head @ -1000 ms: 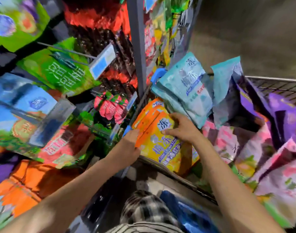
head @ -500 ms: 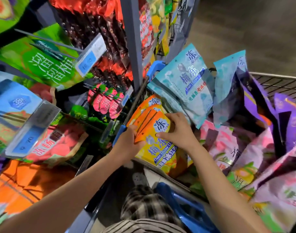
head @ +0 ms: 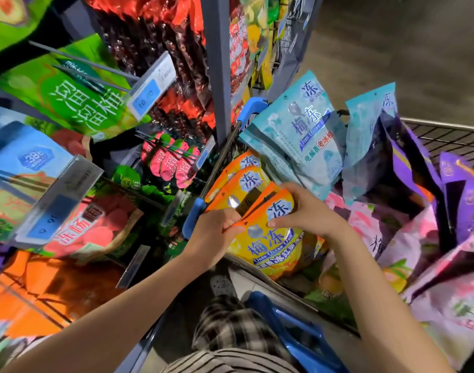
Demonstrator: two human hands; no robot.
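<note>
Holds yellow pouches (head: 270,242) fanned in near-left corner of cart (head: 445,126), just below teal pouches (head: 297,130). Clamps left grip (head: 217,234) on left edges. Clamps right grip (head: 309,211) over front pouch's top edge.

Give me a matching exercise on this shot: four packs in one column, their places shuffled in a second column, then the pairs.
Column one:
1. front orange pouch
2. teal pouch
3. green bag
4. purple bag

Column two:
A. hangs on the rack, upper left
B. in the right part of the cart
C. held by the left hand and right hand
D. leans in the cart just beyond the hands

Pairs: 1-C, 2-D, 3-A, 4-B.
</note>
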